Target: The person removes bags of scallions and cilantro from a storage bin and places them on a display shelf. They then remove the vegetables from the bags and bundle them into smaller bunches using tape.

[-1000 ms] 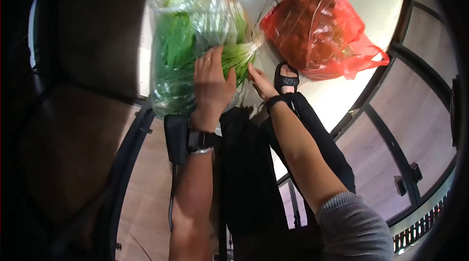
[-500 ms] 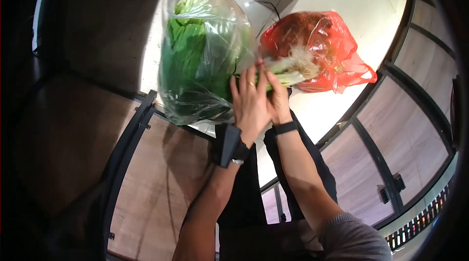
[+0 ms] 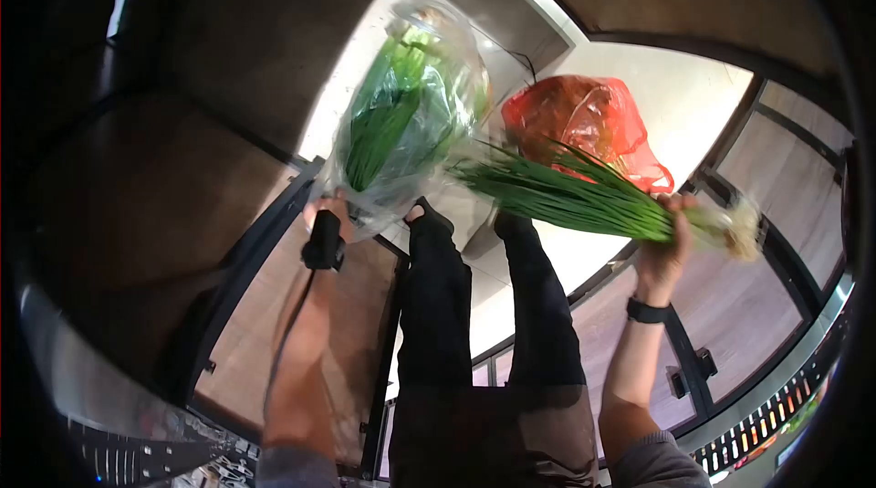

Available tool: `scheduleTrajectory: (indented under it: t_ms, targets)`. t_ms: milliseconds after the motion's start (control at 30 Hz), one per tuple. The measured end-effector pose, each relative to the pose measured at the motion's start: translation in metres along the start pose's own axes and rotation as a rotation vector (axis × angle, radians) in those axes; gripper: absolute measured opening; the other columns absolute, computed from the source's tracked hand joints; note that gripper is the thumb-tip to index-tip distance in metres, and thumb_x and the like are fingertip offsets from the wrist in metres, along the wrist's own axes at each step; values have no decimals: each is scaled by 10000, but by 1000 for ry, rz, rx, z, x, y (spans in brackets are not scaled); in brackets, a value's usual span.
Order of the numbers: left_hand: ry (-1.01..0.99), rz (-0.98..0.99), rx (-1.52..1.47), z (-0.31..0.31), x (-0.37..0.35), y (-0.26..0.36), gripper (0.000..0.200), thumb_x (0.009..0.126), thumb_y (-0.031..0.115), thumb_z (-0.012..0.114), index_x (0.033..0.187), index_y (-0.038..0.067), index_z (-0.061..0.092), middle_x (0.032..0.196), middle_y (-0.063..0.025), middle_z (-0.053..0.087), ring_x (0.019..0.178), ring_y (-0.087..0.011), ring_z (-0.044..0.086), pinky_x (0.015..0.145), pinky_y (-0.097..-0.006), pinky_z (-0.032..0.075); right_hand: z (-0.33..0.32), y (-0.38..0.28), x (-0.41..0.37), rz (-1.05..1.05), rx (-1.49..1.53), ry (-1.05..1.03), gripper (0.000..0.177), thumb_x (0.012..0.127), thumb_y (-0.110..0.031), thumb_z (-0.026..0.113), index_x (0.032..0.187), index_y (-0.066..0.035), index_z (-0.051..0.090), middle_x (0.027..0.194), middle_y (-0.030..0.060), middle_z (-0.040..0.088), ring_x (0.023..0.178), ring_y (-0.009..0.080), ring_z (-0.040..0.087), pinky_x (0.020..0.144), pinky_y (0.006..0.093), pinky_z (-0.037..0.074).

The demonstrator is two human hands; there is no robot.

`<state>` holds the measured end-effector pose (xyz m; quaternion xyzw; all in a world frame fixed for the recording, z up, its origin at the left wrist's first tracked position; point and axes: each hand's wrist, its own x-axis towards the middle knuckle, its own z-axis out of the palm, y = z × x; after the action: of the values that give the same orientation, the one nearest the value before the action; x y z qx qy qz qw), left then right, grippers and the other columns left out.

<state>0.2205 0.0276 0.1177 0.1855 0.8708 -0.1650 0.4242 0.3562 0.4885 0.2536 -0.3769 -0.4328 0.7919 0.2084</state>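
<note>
My right hand (image 3: 668, 246) is wrapped round a bunch of spring onions (image 3: 575, 193), just below the pale, rooty ends. Their long green tops stretch left across the front of a red plastic bag (image 3: 584, 118). On the left, a big clear plastic bag (image 3: 461, 68) holds more long green leaves (image 3: 388, 123). My left hand (image 3: 330, 208) grips the lower left edge of that clear bag; its fingers are partly hidden by the plastic and the dark wrist device.
Both bags lie on a pale floor (image 3: 703, 114). Wood-panelled cabinet doors with dark frames stand at the right (image 3: 739, 296) and lower left (image 3: 265, 314). My dark-trousered legs (image 3: 436, 305) come between my arms. A dark cable (image 3: 525, 63) runs behind the bags.
My hands, together on the onions at the clear bag's mouth before, are now far apart. The bunch has come out and moved right in my right hand; my left has moved to the bag's edge.
</note>
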Motion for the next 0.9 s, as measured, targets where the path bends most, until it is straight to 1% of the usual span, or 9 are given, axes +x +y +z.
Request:
scheduleTrajectory:
  t_ms: [67,100,200,233,300,367,567,633,900]
  targets:
    - [-235,-37,262,-22,-2,-21,353,747,394,532,846,91,683,872,-144,647,916,-247,612,772,-387,440,-9,-41,-3,-44,13,-19,244,801,-112,579,1008,-76,455,903,51,517,993,227,506,986,402,328]
    - [-535,-8,373,-87,-9,-20,544,825,512,409,1117,87,584,1031,-70,631,1001,-161,567,793,-323,413,-11,-59,-6,-61,-4,-21,249,800,-113,581,1008,-77,447,906,51,504,997,225,495,1002,407,309]
    - [19,39,197,-148,-51,-31,568,814,581,419,972,81,639,1010,-109,629,958,-214,578,798,-337,389,-19,-99,-19,-136,-195,-31,267,772,-90,611,991,-75,459,912,59,498,951,202,477,1006,397,292]
    - [-210,-88,-2,-199,-46,-18,458,780,515,531,817,74,646,864,-147,637,800,-253,606,758,-352,402,-15,-106,-26,-146,-180,-36,267,772,-90,611,991,-75,459,912,59,498,951,202,477,1006,397,292]
    - [467,179,-209,-231,-69,-18,293,752,336,604,701,48,598,658,-169,584,610,-260,580,667,-346,423,-8,-121,-43,-136,-436,47,234,739,-7,603,927,-71,478,849,54,513,873,186,503,961,372,332]
    - [436,-76,-732,-285,-79,5,117,683,152,530,711,44,564,711,-199,586,728,-322,611,660,-402,464,-21,-123,-61,-111,-576,85,231,705,79,561,865,-69,483,783,49,524,786,174,521,912,357,370]
    - [996,-123,-1776,-326,9,73,162,668,-19,576,609,101,485,571,96,336,532,-35,375,470,-225,350,17,-154,-96,-30,-606,9,224,700,48,565,885,-54,490,844,67,535,851,183,514,877,360,380]
    - [1284,-37,-1962,-325,41,93,101,703,17,558,650,102,544,593,54,453,543,-48,446,487,-225,381,11,-162,-102,-38,-582,-11,253,703,17,595,917,-59,485,844,60,534,861,186,512,953,398,344]
    - [386,-590,21,-357,113,23,250,885,170,413,972,85,632,1038,-71,615,954,-163,574,767,-313,464,-80,-214,-116,-54,-583,168,267,719,45,594,940,-66,494,861,48,531,883,184,515,983,394,319]
